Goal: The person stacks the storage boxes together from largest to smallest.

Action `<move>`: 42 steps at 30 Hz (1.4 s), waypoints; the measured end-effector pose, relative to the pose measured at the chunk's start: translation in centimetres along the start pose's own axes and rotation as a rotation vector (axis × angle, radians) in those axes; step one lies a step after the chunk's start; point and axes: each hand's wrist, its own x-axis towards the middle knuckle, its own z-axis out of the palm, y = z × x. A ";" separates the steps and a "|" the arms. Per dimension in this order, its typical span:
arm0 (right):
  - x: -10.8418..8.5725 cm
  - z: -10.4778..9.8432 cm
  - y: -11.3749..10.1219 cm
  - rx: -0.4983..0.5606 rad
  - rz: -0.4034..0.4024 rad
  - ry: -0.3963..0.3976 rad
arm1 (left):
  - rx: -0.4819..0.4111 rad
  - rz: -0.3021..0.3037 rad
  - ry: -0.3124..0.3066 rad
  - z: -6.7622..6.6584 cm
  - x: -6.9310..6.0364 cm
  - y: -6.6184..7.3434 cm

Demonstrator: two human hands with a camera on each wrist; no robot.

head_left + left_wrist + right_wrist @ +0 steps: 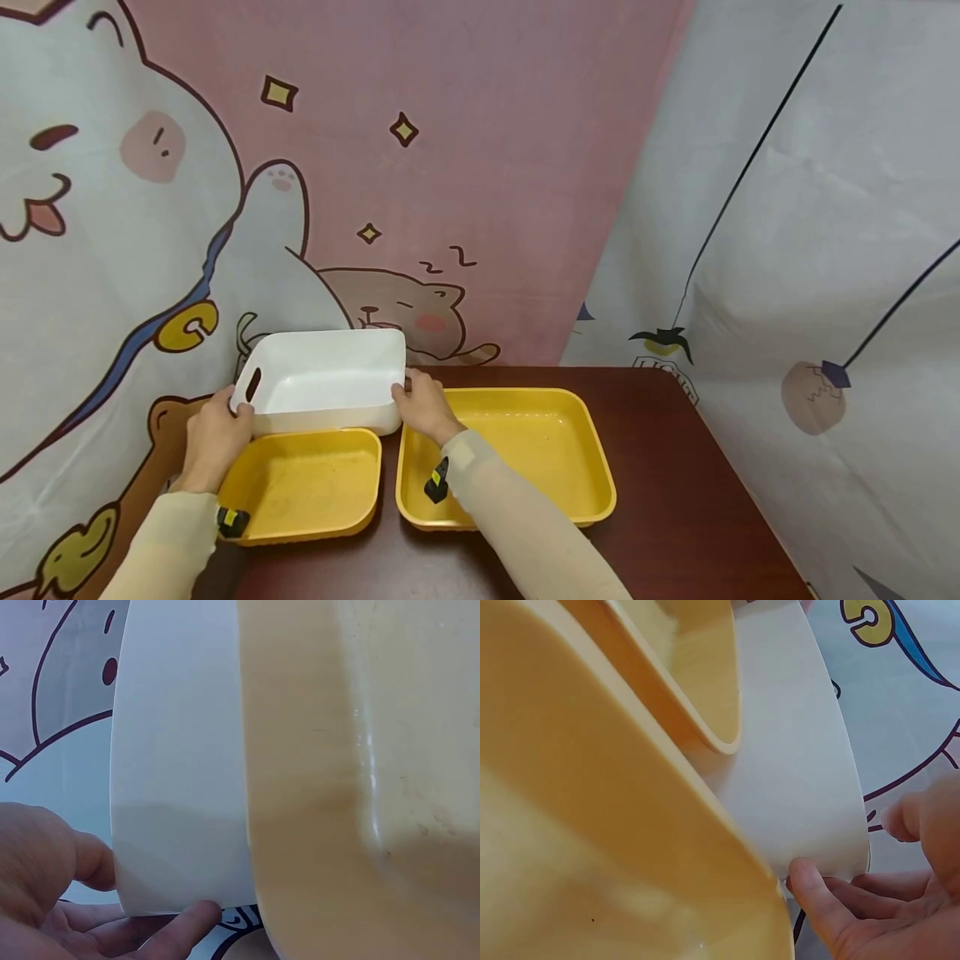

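A white plastic bin (322, 375) with an oval slot in its left end stands behind the smaller yellow tray, against the cloth backdrop. My left hand (213, 437) grips its left end; in the left wrist view the thumb meets the rim and the fingers press the end wall. At the opposite end, my right hand (429, 407) holds the bin by its right corner. Its fingers (817, 896) touch the end wall, and the thumb lies near the rim. The smaller yellow tray (315, 529) sits under my left wrist, overlapping the bin's lower front.
A larger yellow tray (596, 450) lies to the right, below my right forearm. Both trays rest on a dark brown table (675, 500). Printed cloth (487, 167) hangs behind and along the sides. Each wrist wears a small black device.
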 end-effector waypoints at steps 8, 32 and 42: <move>-0.4 -0.7 -0.5 0.080 -0.008 0.056 | -0.032 0.016 0.050 -0.2 -0.6 0.6; -1.5 -3.7 -2.4 0.145 -0.111 0.182 | -0.097 0.105 0.229 -1.8 -2.6 4.0; -3.3 -5.6 -1.9 0.146 -0.119 0.197 | -0.099 0.134 0.249 -2.0 -4.3 5.7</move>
